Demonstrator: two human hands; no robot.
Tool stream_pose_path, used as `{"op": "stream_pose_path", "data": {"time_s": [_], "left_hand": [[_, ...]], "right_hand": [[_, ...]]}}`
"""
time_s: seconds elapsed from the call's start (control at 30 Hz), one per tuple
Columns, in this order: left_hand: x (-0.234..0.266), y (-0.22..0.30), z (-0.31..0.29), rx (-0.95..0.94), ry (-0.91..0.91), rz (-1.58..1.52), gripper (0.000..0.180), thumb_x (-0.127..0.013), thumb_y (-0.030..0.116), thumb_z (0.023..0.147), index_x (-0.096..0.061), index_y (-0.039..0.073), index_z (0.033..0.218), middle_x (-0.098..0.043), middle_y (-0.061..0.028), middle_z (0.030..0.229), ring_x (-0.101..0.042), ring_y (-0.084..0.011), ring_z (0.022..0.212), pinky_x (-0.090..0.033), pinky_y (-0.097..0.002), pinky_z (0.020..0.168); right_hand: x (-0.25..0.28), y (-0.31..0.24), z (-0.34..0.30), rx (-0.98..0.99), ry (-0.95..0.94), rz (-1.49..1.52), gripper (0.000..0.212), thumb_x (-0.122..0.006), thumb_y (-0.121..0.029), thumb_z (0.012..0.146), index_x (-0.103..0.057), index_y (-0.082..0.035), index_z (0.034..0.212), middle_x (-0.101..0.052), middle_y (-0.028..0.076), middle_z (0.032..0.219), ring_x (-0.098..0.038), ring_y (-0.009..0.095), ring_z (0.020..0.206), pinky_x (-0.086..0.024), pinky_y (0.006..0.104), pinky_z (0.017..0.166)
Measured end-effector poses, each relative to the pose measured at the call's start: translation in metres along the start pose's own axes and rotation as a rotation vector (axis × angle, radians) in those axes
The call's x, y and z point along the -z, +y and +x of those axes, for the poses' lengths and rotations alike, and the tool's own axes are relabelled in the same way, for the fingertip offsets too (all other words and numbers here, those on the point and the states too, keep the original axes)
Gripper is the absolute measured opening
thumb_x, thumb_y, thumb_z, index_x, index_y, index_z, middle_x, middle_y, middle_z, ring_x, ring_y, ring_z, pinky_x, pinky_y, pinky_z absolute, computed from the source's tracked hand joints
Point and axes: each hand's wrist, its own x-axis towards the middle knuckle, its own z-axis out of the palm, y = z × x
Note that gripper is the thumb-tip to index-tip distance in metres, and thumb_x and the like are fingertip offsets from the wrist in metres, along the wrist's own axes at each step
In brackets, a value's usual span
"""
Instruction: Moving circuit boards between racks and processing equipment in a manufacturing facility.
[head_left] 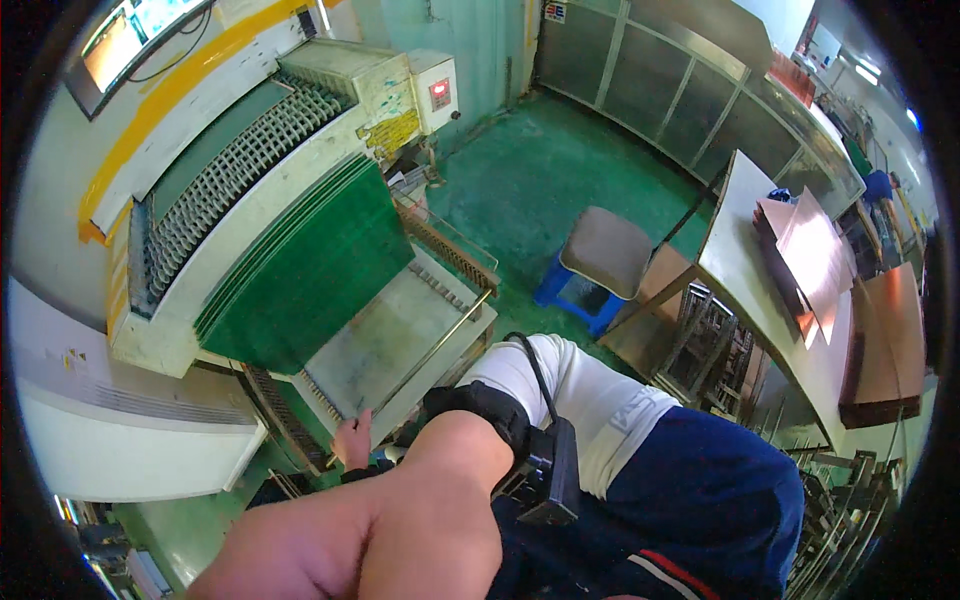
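Note:
A low rack cart (365, 335) with a pale flat bed and toothed side rails stands before me. Several green panels (310, 265) lean upright in a row on it. My left hand (350, 441) is closed at the near end of the cart's metal rod (425, 357), its thumb pointing up along it. Very close to the camera, my right hand (400, 510) is raised and bent toward the lower left. Its fingertips run out of view. A black strap with a small box-shaped device (552, 475) circles the right wrist, over a white sleeve (575, 385).
A machine with a bed of rollers (240, 175) stands behind the cart, with a small control box (434, 92). A padded blue stool (605, 255) stands on the green floor. At right, copper-coloured sheets (812, 255) lie on a white table (735, 235). A person (882, 188) is far right.

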Motion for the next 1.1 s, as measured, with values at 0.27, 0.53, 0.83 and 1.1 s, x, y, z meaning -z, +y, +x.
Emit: {"op": "stream_pose_path", "data": {"time_s": [0.27, 0.53, 0.83, 1.1], "left_hand": [[0.005, 0.004, -0.001, -0.006, -0.006, -0.053, 0.050, -0.050, 0.057, 0.079, -0.068, 0.011, 0.074, -0.066, -0.0097, 0.077, -0.060, -0.0317, 0.077, -0.035, -0.0448, 0.083], [0.002, -0.001, 0.004, 0.014, -0.084, -0.075, 0.050, -0.050, 0.058, 0.078, -0.068, 0.012, 0.072, -0.066, -0.0095, 0.076, -0.059, -0.0320, 0.079, -0.035, -0.0461, 0.086], [-0.015, -0.006, 0.008, 0.035, -0.010, -0.011, 0.050, -0.050, 0.058, 0.078, -0.068, 0.010, 0.076, -0.065, -0.0117, 0.080, -0.059, -0.0338, 0.079, -0.038, -0.0459, 0.081], [-0.006, -0.002, 0.005, 0.023, -0.047, -0.053, 0.052, -0.050, 0.059, 0.077, -0.067, 0.010, 0.077, -0.065, -0.0121, 0.079, -0.059, -0.0332, 0.079, -0.036, -0.0458, 0.085]], "right_hand": [[-0.020, -0.035, -0.013, -0.287, 0.114, 0.085, 0.026, -0.051, -0.005, 0.088, -0.054, 0.011, 0.108, -0.063, 0.016, 0.095, -0.061, 0.017, 0.085, -0.049, 0.0273, 0.071], [-0.024, -0.013, -0.002, -0.084, -0.006, 0.158, 0.030, -0.048, -0.008, 0.090, -0.050, 0.011, 0.113, -0.061, 0.017, 0.102, -0.060, 0.018, 0.091, -0.049, 0.0285, 0.075], [-0.034, -0.024, -0.021, -0.337, 0.166, 0.222, 0.029, -0.054, -0.005, 0.088, -0.050, 0.009, 0.113, -0.060, 0.015, 0.100, -0.059, 0.016, 0.091, -0.048, 0.0281, 0.075], [-0.013, -0.030, -0.037, -0.600, 0.118, 0.374, 0.018, -0.057, -0.007, 0.088, -0.053, 0.008, 0.097, -0.059, 0.010, 0.083, -0.058, 0.013, 0.076, -0.045, 0.0257, 0.064]]}}
